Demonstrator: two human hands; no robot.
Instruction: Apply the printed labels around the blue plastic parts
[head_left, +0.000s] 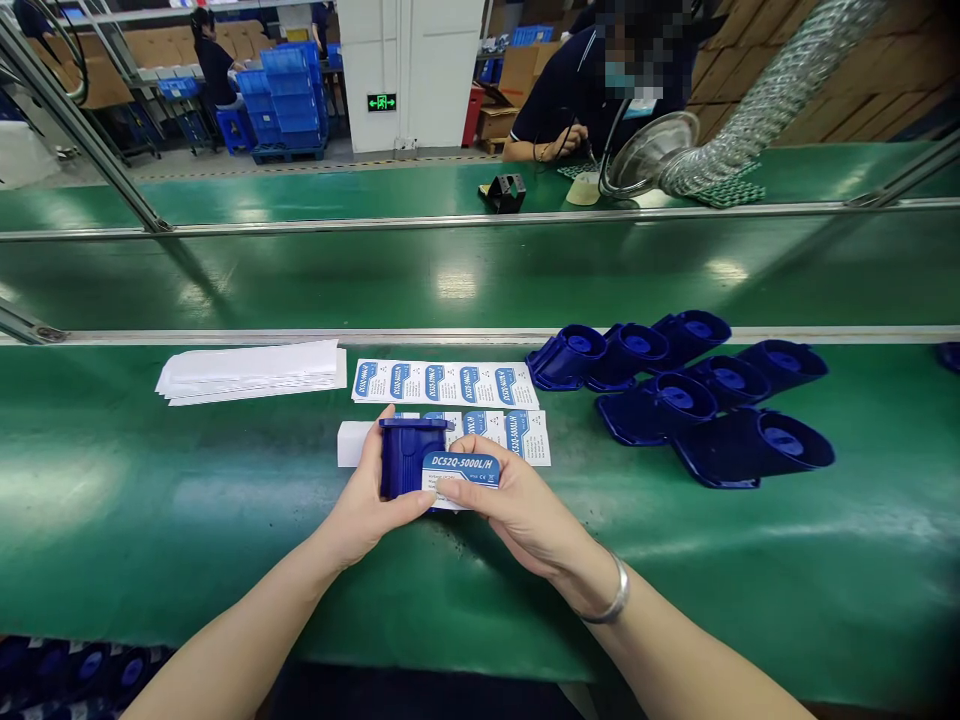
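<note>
My left hand [367, 510] grips a dark blue plastic housing [409, 455] by its left side, above the green work surface. Between the thumb and fingers of my right hand [517, 500] is a blue-and-white label [461, 470] printed "DC52Q-5000L/H", which lies against the lower right of the housing. My left thumb also reaches the label's left edge. Whether the label is stuck down, I cannot tell. Just behind the hands lies a partly used label sheet [528, 438], and beyond it a strip of similar labels [442, 382].
White backing sheets [251, 372] lie in a stack at the left. Several blue housings [784, 440] stand at the right. A metal rail [450, 335] runs behind them. Across the bench sits a person [562, 100] beside a flexible duct [772, 100]. More housings [90, 665] show at lower left.
</note>
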